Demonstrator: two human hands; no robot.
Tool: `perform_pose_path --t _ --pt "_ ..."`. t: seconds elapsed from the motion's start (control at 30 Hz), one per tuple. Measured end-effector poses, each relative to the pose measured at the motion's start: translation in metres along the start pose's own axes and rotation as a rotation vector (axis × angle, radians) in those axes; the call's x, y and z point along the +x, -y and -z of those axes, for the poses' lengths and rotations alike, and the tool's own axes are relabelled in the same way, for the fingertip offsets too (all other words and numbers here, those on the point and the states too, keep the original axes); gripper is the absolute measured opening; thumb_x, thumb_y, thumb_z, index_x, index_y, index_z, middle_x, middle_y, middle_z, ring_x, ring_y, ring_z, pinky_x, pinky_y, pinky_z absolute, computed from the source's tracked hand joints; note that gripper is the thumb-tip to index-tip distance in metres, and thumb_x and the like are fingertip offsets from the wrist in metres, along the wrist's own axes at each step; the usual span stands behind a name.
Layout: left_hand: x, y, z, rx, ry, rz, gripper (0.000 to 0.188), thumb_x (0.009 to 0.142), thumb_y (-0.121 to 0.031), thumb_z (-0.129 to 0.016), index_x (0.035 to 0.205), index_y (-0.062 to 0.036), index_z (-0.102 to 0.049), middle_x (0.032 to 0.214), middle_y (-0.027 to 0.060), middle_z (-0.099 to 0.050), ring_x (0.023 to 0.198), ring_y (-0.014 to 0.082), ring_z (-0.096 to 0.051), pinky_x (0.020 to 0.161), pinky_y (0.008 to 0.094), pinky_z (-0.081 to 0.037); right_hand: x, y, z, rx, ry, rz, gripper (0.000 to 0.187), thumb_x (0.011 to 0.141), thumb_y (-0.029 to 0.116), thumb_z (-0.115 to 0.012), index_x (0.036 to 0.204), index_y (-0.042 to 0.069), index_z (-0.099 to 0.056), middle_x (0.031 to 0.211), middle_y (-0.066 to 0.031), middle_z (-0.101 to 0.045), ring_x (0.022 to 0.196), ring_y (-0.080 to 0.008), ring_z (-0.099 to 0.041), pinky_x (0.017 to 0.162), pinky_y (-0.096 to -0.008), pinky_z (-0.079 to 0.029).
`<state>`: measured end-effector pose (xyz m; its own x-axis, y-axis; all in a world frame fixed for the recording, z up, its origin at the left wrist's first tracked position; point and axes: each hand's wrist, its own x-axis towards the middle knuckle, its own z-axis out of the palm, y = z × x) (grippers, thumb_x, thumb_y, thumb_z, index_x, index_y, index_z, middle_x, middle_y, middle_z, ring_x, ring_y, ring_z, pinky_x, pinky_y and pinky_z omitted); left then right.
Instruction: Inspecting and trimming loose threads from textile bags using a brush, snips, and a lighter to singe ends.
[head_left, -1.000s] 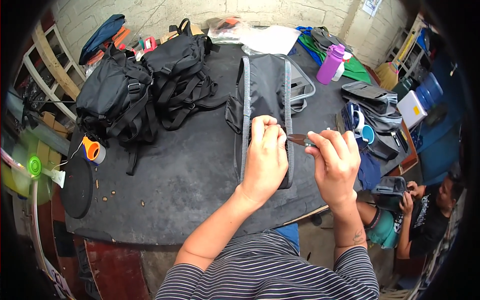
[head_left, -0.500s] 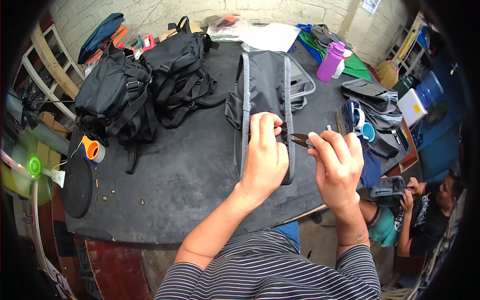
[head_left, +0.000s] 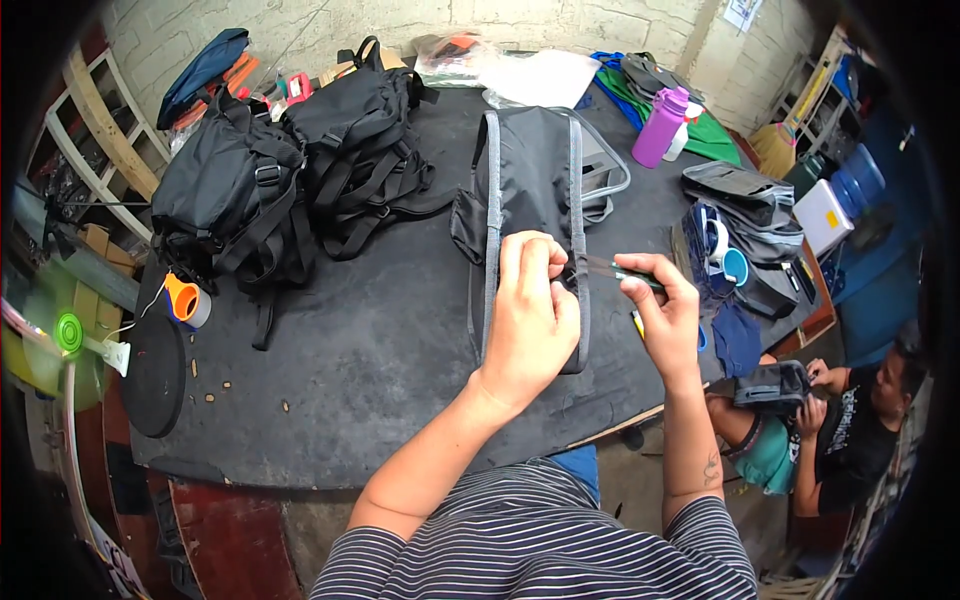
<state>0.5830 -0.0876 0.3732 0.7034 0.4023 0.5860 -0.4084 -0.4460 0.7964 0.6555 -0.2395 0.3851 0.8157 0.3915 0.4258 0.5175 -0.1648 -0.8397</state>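
Observation:
On the dark table in front of me lies an unfinished black bag [head_left: 535, 170] with grey-bound seams running along its length. My left hand [head_left: 535, 305] is closed on the bag near its right seam, the fingers curled and pinching the fabric. In my right hand [head_left: 662, 305] I hold a pair of thread snips [head_left: 640, 277] between thumb and fingers. Their dark blades point left and reach the bag's right-hand grey binding, close to my left fingertips. Any thread between the blades is too small to make out.
Two black backpacks [head_left: 365, 130] with loose straps sit at the table's left. A purple bottle [head_left: 661, 127], grey pouches [head_left: 745, 195] and a blue-white mug [head_left: 735, 265] stand right. An orange tape roll [head_left: 187, 299] lies at the left edge. A co-worker [head_left: 850, 430] sits lower right, handling a grey bag.
My right hand has shifted slightly left and turned, so the snips lie flatter with their tips at the seam. My left hand keeps its grip, barely lower. The co-worker's bag has tilted.

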Motion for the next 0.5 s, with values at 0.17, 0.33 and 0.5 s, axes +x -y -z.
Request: perform_pose_path --t 0.17,0.33,0.5 --pt "-0.004 -0.003 0.0 0.042 0.043 0.05 0.023 0.076 0.009 -0.059 0.099 0.007 -0.053 0.113 0.015 -0.044 0.094 0.0221 -0.06 0.086 0.0312 -0.053 0.002 -0.022 0.002 0.272 0.147 -0.108 0.019 0.093 0.014 -0.061 0.104 0.0 -0.067 0.08 0.0015 -0.061 0.076 -0.006 -0.053 0.069 -0.0201 -0.041" --pt "-0.005 0.002 -0.001 0.078 0.013 -0.009 0.025 0.08 0.01 -0.059 0.105 0.0075 -0.058 0.114 0.0157 -0.046 0.095 0.0236 -0.061 0.083 0.0308 -0.053 0.001 0.001 0.004 0.041 0.039 -0.097 0.016 0.089 0.008 -0.064 0.103 0.001 -0.068 0.082 -0.0008 -0.064 0.076 -0.0092 -0.056 0.069 -0.0227 -0.043" --pt "-0.004 -0.001 -0.005 0.144 -0.034 -0.044 0.011 0.082 0.008 -0.059 0.092 0.0076 -0.059 0.107 0.0157 -0.05 0.089 0.0231 -0.061 0.079 0.0324 -0.051 0.002 0.02 0.007 -0.411 -0.049 0.344 0.019 0.076 0.004 -0.071 0.095 0.002 -0.068 0.08 -0.0076 -0.062 0.071 -0.0226 -0.055 0.064 -0.0307 -0.043"
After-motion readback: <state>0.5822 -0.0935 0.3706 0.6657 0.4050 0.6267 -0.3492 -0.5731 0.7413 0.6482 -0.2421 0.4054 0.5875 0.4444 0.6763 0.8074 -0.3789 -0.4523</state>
